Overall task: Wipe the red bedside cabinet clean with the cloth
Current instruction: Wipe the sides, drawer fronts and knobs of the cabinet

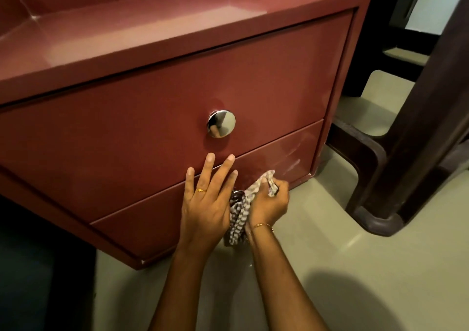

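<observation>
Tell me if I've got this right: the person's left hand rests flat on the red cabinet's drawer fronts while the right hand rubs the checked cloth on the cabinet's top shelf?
Not quite. The head view shows the right hand holding the checked cloth low against the lower drawer front, near the floor, not on the top shelf. The rest holds: the left hand lies flat with fingers spread on the red cabinet's drawer fronts.

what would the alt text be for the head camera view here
A person's right hand presses a checked cloth against the lower drawer of a red bedside cabinet, while the left hand rests flat, fingers spread, across the two drawer fronts. A round chrome knob sits on the upper drawer.
</observation>
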{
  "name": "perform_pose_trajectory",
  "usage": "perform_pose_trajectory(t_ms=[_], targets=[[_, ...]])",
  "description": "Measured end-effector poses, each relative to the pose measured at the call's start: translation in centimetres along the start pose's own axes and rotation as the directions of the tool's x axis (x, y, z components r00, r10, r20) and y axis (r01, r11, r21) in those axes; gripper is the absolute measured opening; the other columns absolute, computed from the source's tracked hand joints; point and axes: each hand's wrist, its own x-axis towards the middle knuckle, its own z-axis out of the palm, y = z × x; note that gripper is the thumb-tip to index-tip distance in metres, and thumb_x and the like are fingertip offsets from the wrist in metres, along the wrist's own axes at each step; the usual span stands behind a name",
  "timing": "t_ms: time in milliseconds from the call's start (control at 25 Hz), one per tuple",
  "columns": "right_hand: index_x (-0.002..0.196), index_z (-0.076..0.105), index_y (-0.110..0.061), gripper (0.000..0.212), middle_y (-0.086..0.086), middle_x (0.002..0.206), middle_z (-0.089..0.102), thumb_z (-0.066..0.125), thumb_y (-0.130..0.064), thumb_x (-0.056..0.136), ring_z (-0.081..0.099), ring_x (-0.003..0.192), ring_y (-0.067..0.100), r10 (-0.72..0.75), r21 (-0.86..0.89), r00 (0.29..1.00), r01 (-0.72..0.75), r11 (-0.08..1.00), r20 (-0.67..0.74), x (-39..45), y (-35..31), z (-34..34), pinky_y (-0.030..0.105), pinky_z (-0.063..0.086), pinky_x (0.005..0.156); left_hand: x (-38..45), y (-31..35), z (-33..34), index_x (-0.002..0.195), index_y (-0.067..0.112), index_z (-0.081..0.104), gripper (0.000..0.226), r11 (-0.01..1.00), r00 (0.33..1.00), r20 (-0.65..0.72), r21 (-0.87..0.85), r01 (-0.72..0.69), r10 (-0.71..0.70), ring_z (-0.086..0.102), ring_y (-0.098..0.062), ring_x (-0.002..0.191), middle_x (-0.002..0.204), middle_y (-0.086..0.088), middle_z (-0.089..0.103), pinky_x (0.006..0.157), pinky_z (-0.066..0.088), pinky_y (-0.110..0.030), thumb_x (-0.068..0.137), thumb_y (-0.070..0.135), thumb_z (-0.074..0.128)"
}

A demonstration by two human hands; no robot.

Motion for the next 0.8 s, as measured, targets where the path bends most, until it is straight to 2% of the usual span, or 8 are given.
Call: perform_pose_trajectory(t_ms=[80, 160, 280, 400, 520, 640, 720, 800], targets=[[0.084, 0.063, -0.002, 0.003, 0.019, 0.091, 0.064, 0.065, -0.004, 0.083, 0.054, 0.08, 0.024, 0.15, 0.007, 0.989, -0.15, 0.989, -0.017, 0.9, -0.2, -0.3, 0.023, 0.039, 0.064, -0.1, 0.0, 0.1, 0.124, 0.013, 0.057, 0.051, 1.0, 1.0, 0.008, 0.024, -0.014, 0.014, -0.005, -0.017, 0.147, 0.148, 0.001, 0.032, 0.119, -0.004, -0.042, 0.074, 0.008, 0.051], [0.084, 0.063, -0.001, 0.003, 0.019, 0.089, 0.063, 0.065, -0.002, 0.082, 0.051, 0.079, 0.019, 0.028, 0.093, 0.999, -0.025, 0.995, -0.025, 1.8, -2.4, 0.1, 0.015, 0.033, 0.057, -0.1, 0.0, 0.0, 0.125, 0.014, 0.057, 0.051, 1.0, 1.0, 0.0, 0.028, -0.01, 0.01, -0.004, -0.017, 0.147, 0.148, 0.002, 0.033, 0.118, -0.003, -0.043, 0.075, 0.008, 0.051], [0.087, 0.065, 0.005, 0.008, 0.013, 0.087, 0.057, 0.066, -0.001, 0.081, 0.047, 0.075, 0.014, -0.172, 0.136, 0.982, 0.182, 0.974, -0.082, 1.9, -5.3, 1.0, -0.002, 0.033, 0.061, 0.1, 0.1, 0.2, 0.124, 0.013, 0.058, 0.045, 1.0, 0.999, -0.031, 0.029, 0.009, -0.008, -0.005, -0.017, 0.147, 0.145, 0.0, 0.034, 0.118, -0.003, -0.044, 0.081, 0.011, 0.044], [0.088, 0.064, 0.002, 0.01, 0.02, 0.093, 0.064, 0.064, -0.007, 0.085, 0.053, 0.079, 0.021, 0.012, 0.112, 0.997, -0.003, 0.994, -0.08, 1.8, -2.5, 0.8, 0.011, 0.032, 0.059, 0.2, 0.6, 0.4, 0.122, 0.012, 0.059, 0.042, 0.999, 0.997, -0.072, 0.02, 0.037, -0.035, -0.003, -0.018, 0.147, 0.143, -0.002, 0.038, 0.118, -0.003, -0.044, 0.081, 0.011, 0.046], [0.086, 0.063, 0.001, 0.011, 0.025, 0.094, 0.066, 0.063, -0.01, 0.085, 0.062, 0.087, 0.035, 0.21, 0.009, 0.976, -0.21, 0.978, -0.06, 2.3, 0.1, -0.3, 0.023, 0.03, 0.062, 0.3, 1.5, 0.2, 0.113, 0.008, 0.065, 0.038, 0.997, 0.991, -0.112, -0.041, 0.065, -0.07, 0.016, -0.028, 0.143, 0.135, -0.011, 0.054, 0.119, 0.0, -0.042, 0.078, 0.006, 0.048], [0.089, 0.066, 0.001, 0.008, 0.02, 0.092, 0.063, 0.064, -0.004, 0.084, 0.055, 0.08, 0.025, 0.087, 0.078, 0.994, -0.082, 0.994, -0.067, 3.9, -2.7, 0.2, 0.021, 0.03, 0.062, 1.0, 2.2, -1.2, 0.102, 0.004, 0.069, 0.033, 0.994, 0.987, -0.153, -0.107, 0.029, -0.046, 0.032, -0.032, 0.132, 0.122, -0.015, 0.063, 0.119, 0.006, -0.039, 0.078, 0.001, 0.048], [0.092, 0.067, 0.003, 0.011, 0.015, 0.089, 0.056, 0.064, -0.003, 0.084, 0.046, 0.076, 0.018, -0.047, 0.106, 0.995, 0.055, 0.993, -0.084, 3.7, -5.5, 0.7, 0.015, 0.027, 0.059, 2.4, 2.4, -1.9, 0.1, 0.002, 0.07, 0.03, 0.99, 0.98, -0.197, -0.128, -0.051, 0.025, 0.039, -0.03, 0.128, 0.114, -0.016, 0.067, 0.119, 0.01, -0.038, 0.085, 0.002, 0.044], [0.092, 0.067, 0.005, 0.012, 0.019, 0.089, 0.059, 0.064, -0.003, 0.084, 0.047, 0.077, 0.019, -0.077, 0.115, 0.991, 0.089, 0.989, -0.107, 3.4, -5.9, 0.7, 0.013, 0.028, 0.058, 5.1, 2.9, -2.6, 0.097, 0.001, 0.07, 0.027, 0.972, 0.964, -0.238, -0.17, -0.163, 0.12, 0.045, -0.03, 0.125, 0.11, -0.017, 0.069, 0.118, 0.017, -0.039, 0.09, 0.006, 0.044]])
